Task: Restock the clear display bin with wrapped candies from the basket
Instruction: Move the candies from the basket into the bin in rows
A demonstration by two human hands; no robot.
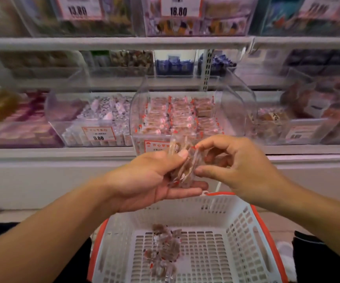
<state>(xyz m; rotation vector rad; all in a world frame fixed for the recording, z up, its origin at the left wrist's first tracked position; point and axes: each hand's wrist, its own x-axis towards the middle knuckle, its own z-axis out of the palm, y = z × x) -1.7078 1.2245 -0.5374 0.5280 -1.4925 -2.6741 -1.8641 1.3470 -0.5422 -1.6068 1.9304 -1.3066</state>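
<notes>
Left hand point(154, 178): palm up at frame centre, fingers curled under and thumb pressed on top of a small stack of candies point(182, 170), cupped so as to serve as a holding tray. Right hand point(236, 166): at 3 o'clock of the stack, forefinger and thumb pinching the wrappers at the stack's edge, remaining fingers loosely curled; judged to be squaring or peeling off pieces for placing. Bin point(191, 119): clear, at 12 o'clock of the hands, on the shelf, open front facing the person, already packed with neat rows of the same red-and-clear candies; orderly rows explain the sorting in hand before insertion. Basket point(236, 225): white, red-rimmed, at 6 o'clock below the hands, kept close for short reaches; a loose scatter of spares point(163, 250) on its floor toward 9 o'clock. Neighbouring bin point(87, 119) at 10 o'clock, price tag point(98, 134) reading 9.80. Task judged well along, some stock still to move.
</notes>
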